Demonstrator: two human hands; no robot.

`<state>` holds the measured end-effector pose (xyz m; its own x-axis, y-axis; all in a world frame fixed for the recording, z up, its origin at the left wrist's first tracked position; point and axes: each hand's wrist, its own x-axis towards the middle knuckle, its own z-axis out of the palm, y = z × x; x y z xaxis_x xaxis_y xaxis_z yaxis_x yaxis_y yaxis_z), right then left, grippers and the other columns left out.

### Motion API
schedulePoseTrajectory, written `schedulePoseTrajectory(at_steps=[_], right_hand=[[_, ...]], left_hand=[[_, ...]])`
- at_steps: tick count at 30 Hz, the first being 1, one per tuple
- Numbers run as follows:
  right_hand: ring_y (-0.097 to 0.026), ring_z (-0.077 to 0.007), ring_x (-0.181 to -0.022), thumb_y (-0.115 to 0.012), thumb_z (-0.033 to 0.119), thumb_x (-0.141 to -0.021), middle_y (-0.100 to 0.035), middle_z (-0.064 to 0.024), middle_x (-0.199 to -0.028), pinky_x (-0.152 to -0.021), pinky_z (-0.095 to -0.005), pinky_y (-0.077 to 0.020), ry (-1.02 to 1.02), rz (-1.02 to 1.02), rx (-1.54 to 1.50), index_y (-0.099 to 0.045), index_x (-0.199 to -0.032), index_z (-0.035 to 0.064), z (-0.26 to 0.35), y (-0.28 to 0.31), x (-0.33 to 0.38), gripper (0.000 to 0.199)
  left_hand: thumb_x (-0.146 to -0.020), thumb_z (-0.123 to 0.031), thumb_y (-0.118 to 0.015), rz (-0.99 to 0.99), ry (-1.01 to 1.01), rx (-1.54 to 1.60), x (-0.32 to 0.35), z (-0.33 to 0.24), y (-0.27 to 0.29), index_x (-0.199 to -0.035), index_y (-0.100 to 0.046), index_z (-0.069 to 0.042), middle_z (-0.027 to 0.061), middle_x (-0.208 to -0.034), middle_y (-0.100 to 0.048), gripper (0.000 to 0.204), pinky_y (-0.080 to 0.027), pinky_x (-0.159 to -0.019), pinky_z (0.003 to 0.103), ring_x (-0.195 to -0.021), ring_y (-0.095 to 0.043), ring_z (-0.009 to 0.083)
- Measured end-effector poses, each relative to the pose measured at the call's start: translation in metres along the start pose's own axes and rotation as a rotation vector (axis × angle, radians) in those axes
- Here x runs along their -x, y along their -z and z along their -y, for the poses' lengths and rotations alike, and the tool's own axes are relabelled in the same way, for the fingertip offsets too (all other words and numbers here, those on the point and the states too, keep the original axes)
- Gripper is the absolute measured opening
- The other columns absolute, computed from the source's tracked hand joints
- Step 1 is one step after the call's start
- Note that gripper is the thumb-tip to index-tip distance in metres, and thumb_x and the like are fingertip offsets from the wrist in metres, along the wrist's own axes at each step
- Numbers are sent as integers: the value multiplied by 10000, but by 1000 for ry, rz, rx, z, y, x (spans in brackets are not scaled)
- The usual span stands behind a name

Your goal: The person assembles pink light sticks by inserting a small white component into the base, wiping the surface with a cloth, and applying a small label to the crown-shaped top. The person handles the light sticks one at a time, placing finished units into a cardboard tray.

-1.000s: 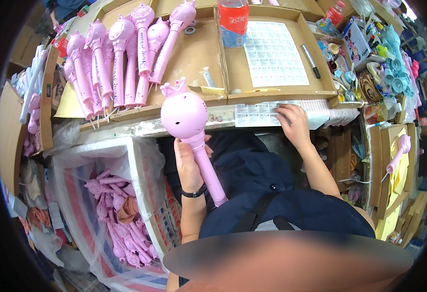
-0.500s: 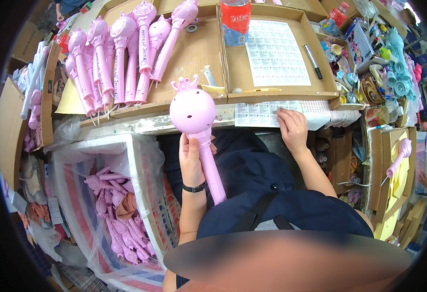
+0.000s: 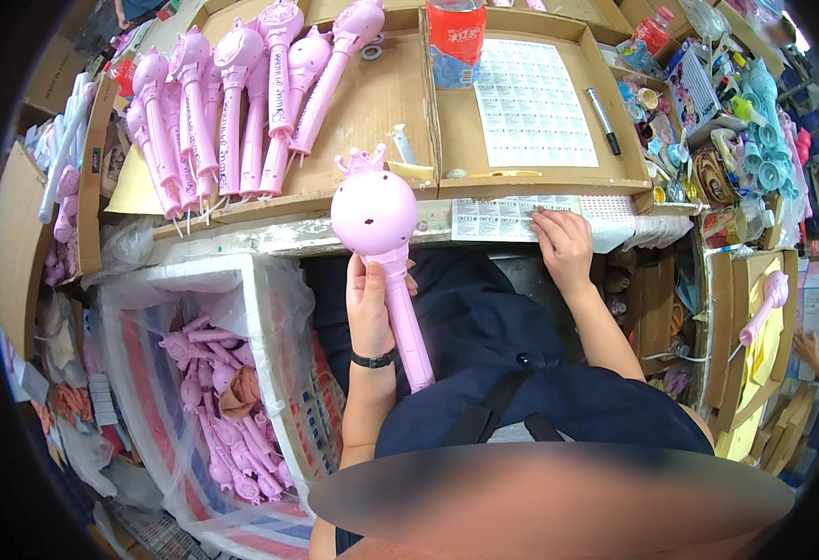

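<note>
A pink toy wand [image 3: 375,217] with a round head and a small crown stands upright in my left hand [image 3: 370,308], whose fingers wrap round the neck below the head. My right hand [image 3: 562,245] rests at the table's edge, its fingertips together on a sheet of small printed labels [image 3: 494,220]. Whether a label is pinched between those fingertips is too small to make out. A larger label sheet [image 3: 536,103] lies in the cardboard tray beyond, beside a black marker [image 3: 604,121].
Several pink wands [image 3: 232,93] lean in the cardboard tray [image 3: 363,103] at the far left. A lined white crate [image 3: 255,308] holding more wands stands left of me. A red-labelled bottle [image 3: 454,47] stands on the trays. On the right are a cluttered box [image 3: 662,121] and another person's hand [image 3: 809,347].
Hardly anything differs: the wand and the whole scene have shifted very slightly in the picture. Both hands keep their places. The other person's hand at the right has moved a little.
</note>
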<state>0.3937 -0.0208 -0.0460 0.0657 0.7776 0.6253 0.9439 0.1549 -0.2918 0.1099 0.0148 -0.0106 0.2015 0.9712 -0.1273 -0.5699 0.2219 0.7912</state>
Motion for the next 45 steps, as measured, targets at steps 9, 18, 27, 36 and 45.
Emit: schedulePoseTrajectory(at_steps=[9,18,27,36,45], right_hand=[[-594,-224,-893,-742,75,-706,-658,-23,-940,-795,-357,-452,83,-65,29,-691,-885,95,0,-4,10,188],[-559,-312,-987,-781,82,-674,-600,-96,-1061,-842,-393,-441,90,-30,-167,-643,-825,91,27,28,15,205],[-567,-95,-810,-612,-22,-871,-618,-45,-885,-718,-228,-457,-458,203,-1398,-596,-934,-11,101,31,-87,67],[-506,-51,-746,-657,23,-866,-586,0,-867,-686,-199,-420,-232,319,-1244,-597,-961,11,141,6,-127,113],[-490,-74,-754,-682,0,-829,-575,-22,-873,-682,-205,-407,-112,306,-1166,-603,-928,8,135,-1,-125,127]], left_hand=[[-944,-328,-565,-27,18,42,0,0,3,-1254,-334,-87,138,-956,-612,456,-505,-559,273,-636,-606,165],[-986,-442,-404,-44,91,152,-2,0,5,-1214,-353,-124,137,-1070,-597,395,-497,-532,252,-623,-583,160],[-976,-370,-486,124,61,41,0,-13,-6,-1321,-356,-73,124,-1051,-592,474,-502,-570,258,-648,-592,151],[-981,-392,-451,199,85,113,9,-17,-14,-1302,-357,-44,158,-1047,-593,482,-500,-566,261,-646,-599,158],[-972,-419,-462,182,103,124,7,-17,-14,-1276,-372,-39,150,-1037,-594,495,-492,-558,250,-645,-597,150]])
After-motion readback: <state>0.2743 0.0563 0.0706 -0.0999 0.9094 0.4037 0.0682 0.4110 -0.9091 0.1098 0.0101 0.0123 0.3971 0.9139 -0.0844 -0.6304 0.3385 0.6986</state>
